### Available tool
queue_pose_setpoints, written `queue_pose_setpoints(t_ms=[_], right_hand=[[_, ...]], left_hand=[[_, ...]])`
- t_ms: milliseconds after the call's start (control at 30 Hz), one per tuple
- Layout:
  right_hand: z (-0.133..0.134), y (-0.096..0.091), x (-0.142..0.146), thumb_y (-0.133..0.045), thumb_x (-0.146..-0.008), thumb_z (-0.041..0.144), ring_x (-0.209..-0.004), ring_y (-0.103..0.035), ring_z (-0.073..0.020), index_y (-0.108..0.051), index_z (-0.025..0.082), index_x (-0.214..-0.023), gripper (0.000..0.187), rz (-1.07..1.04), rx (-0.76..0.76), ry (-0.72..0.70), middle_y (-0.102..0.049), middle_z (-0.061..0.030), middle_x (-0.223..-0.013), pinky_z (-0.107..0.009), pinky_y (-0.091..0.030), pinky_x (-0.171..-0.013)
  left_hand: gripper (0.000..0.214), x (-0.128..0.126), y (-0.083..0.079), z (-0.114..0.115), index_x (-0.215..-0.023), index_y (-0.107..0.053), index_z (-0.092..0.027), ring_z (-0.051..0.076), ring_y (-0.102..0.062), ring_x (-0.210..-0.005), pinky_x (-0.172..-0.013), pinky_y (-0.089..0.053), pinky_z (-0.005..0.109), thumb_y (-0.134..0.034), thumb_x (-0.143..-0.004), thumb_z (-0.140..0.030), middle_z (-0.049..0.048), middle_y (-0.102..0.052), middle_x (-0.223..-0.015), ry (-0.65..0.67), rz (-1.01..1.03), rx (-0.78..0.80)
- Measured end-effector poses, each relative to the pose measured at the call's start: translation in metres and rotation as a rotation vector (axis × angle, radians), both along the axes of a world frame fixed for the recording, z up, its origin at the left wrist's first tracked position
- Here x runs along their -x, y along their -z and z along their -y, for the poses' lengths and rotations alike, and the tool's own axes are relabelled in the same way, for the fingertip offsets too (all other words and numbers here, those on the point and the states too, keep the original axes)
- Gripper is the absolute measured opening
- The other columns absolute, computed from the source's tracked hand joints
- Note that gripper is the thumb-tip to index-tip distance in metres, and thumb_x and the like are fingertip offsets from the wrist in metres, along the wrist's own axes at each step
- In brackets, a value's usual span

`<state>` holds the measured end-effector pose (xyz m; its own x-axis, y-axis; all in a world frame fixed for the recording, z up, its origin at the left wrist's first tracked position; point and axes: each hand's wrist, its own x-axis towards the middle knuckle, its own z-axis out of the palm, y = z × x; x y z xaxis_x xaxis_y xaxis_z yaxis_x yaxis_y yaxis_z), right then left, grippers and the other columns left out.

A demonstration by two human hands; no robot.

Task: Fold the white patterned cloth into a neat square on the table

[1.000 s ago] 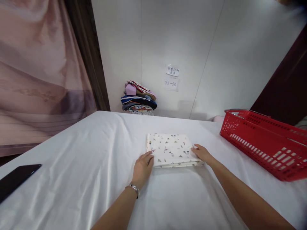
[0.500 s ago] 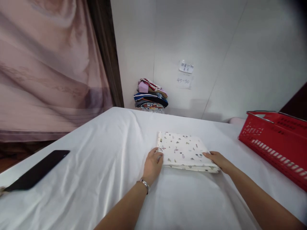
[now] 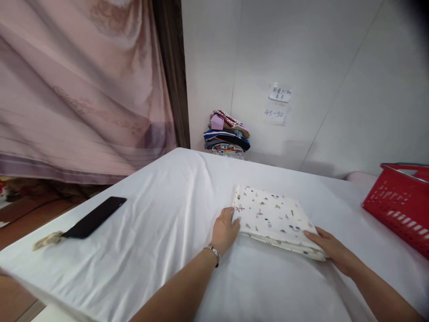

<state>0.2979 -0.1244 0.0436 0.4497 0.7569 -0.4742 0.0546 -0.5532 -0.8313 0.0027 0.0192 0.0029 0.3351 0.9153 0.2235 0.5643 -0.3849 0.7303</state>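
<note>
A folded white cloth with small printed figures (image 3: 273, 217) lies on the white sheet (image 3: 161, 223) that covers the table. My left hand (image 3: 225, 230), a watch on its wrist, grips the cloth's near left corner with curled fingers. My right hand (image 3: 330, 248) holds the cloth's near right corner, thumb on top and fingers tucked under the edge. That near right edge looks slightly lifted off the sheet.
A red plastic basket (image 3: 398, 205) stands at the right edge. A black phone (image 3: 95, 217) lies at the left with a tan tassel (image 3: 48, 240) beside it. A stack of folded clothes (image 3: 227, 133) sits by the far wall. A pink curtain (image 3: 73, 85) hangs at the left.
The view has swung to the left, so the basket is nearer the right edge and more phone shows. Both hands stay on the cloth's near corners, the right slipping nearer the corner.
</note>
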Motion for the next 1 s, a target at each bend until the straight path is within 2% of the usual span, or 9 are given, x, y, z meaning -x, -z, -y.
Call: queue_pose_setpoints(t_ms=[133,300,433,500,567,633,700,800,1000], right_hand=[[0.018,-0.005,0.017,-0.065,-0.064,0.056,-0.110,-0.054,-0.0267,-0.048,0.023,-0.124,0.071,-0.030,0.003,0.090,-0.052,-0.0075,-0.127,-0.030,-0.051,-0.081],[0.038,0.000,0.030,-0.061,-0.066,0.059,-0.112,-0.052,-0.0244,-0.042,0.023,-0.130,0.076,0.114,-0.047,0.003,-0.052,-0.0045,-0.128,-0.027,-0.049,-0.084],[0.039,0.007,0.013,-0.052,-0.070,0.063,-0.088,-0.063,-0.0264,-0.031,0.019,-0.137,0.083,0.430,0.075,-0.103,-0.068,-0.0068,-0.097,-0.036,-0.050,-0.076],[0.031,0.008,-0.003,-0.047,-0.072,0.062,-0.076,-0.063,-0.0272,-0.036,0.016,-0.134,0.078,0.683,0.138,-0.159,-0.068,-0.0064,-0.082,-0.041,-0.049,-0.073],[0.018,0.008,-0.017,-0.044,-0.074,0.058,-0.078,-0.062,-0.0269,-0.047,0.016,-0.125,0.066,0.909,0.096,-0.203,-0.067,-0.0071,-0.085,-0.041,-0.047,-0.076],[-0.004,0.007,-0.022,-0.043,-0.077,0.053,-0.089,-0.060,-0.0255,-0.053,0.019,-0.118,0.054,1.004,-0.029,-0.223,-0.065,-0.0076,-0.099,-0.038,-0.045,-0.081],[-0.032,0.006,-0.017,-0.042,-0.079,0.048,-0.100,-0.057,-0.0231,-0.055,0.021,-0.114,0.046,0.975,-0.160,-0.277,-0.061,-0.0069,-0.109,-0.034,-0.044,-0.085],[-0.083,0.006,0.003,-0.044,-0.079,0.045,-0.110,-0.051,-0.0230,-0.055,0.023,-0.115,0.043,0.933,-0.231,-0.417,-0.055,-0.0055,-0.122,-0.034,-0.040,-0.092],[-0.177,0.006,0.042,-0.052,-0.077,0.042,-0.124,-0.037,-0.0285,-0.046,0.018,-0.127,0.056,0.776,-0.153,-0.582,-0.040,-0.0103,-0.137,-0.039,-0.027,-0.102]], left_hand=[[0.033,0.002,0.000,-0.001,-0.112,-0.048,-0.022,0.014,-0.056,-0.079,-0.077,-0.045,0.028,-0.049,-0.079,-0.024,0.0042,-0.052,-0.112,0.020,0.042,0.029],[0.030,0.005,0.000,-0.003,-0.109,-0.050,-0.022,0.010,-0.053,-0.068,-0.073,-0.045,0.027,-0.049,-0.079,-0.023,0.0031,-0.051,-0.113,0.011,0.066,0.043],[0.032,0.004,-0.003,0.000,-0.111,-0.049,-0.020,0.013,-0.056,-0.077,-0.075,-0.044,0.027,-0.047,-0.080,-0.025,0.0051,-0.051,-0.116,-0.023,-0.018,0.023],[0.036,0.004,-0.005,0.001,-0.114,-0.048,-0.017,0.017,-0.057,-0.087,-0.078,-0.042,0.028,-0.047,-0.080,-0.028,0.0075,-0.052,-0.115,-0.045,-0.101,0.008],[0.039,0.004,-0.009,0.003,-0.117,-0.047,-0.016,0.020,-0.056,-0.094,-0.080,-0.040,0.029,-0.046,-0.081,-0.032,0.0092,-0.056,-0.111,-0.055,-0.194,0.021],[0.040,0.005,-0.014,0.004,-0.117,-0.047,-0.016,0.021,-0.057,-0.095,-0.080,-0.040,0.030,-0.043,-0.083,-0.037,0.0099,-0.060,-0.107,-0.054,-0.266,0.058],[0.041,0.006,-0.017,0.005,-0.115,-0.049,-0.017,0.021,-0.057,-0.094,-0.079,-0.040,0.030,-0.040,-0.085,-0.042,0.0101,-0.061,-0.105,-0.048,-0.295,0.079],[0.042,0.007,-0.018,0.005,-0.111,-0.051,-0.018,0.021,-0.058,-0.094,-0.079,-0.039,0.029,-0.037,-0.085,-0.047,0.0093,-0.062,-0.105,-0.046,-0.287,0.084],[0.040,0.007,-0.016,0.003,-0.111,-0.052,-0.018,0.022,-0.059,-0.089,-0.076,-0.040,0.030,-0.041,-0.084,-0.046,0.0089,-0.064,-0.099,-0.044,-0.288,0.095]])
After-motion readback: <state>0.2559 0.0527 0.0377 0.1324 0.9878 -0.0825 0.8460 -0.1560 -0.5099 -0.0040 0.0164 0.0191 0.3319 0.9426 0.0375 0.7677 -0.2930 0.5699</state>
